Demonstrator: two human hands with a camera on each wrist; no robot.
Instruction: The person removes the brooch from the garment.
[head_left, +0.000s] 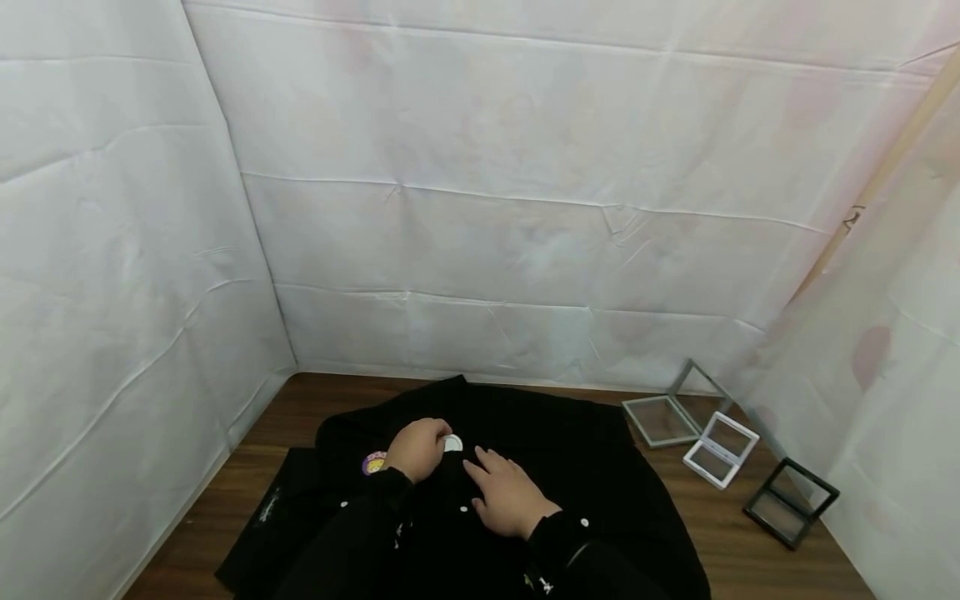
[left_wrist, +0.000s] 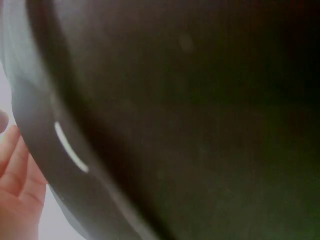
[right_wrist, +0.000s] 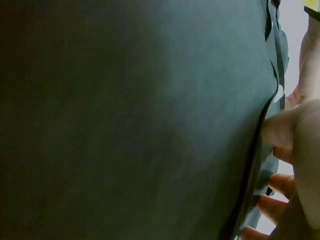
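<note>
Two hands lie on one black garment (head_left: 570, 467): left hand (head_left: 417, 448) fingers pinching one white badge (head_left: 453, 443), right hand (head_left: 510, 496) fingers spread flat; three frames near the surface's right edge.

Wearing long black sleeves on both arms, reaching down to the wrists and ending in snug cuffs. Showing a small white snap on the right cuff (head_left: 583, 522) and a little white printed marking lower on that sleeve, with another white marking on the left sleeve (head_left: 397, 533) near the cuff. Leaving the left hand (head_left: 417, 448) and right hand (head_left: 510, 496) bare, without gloves, rings or a watch in the head view; appearing only as bare fingers at the frame edge in both wrist views.
</note>
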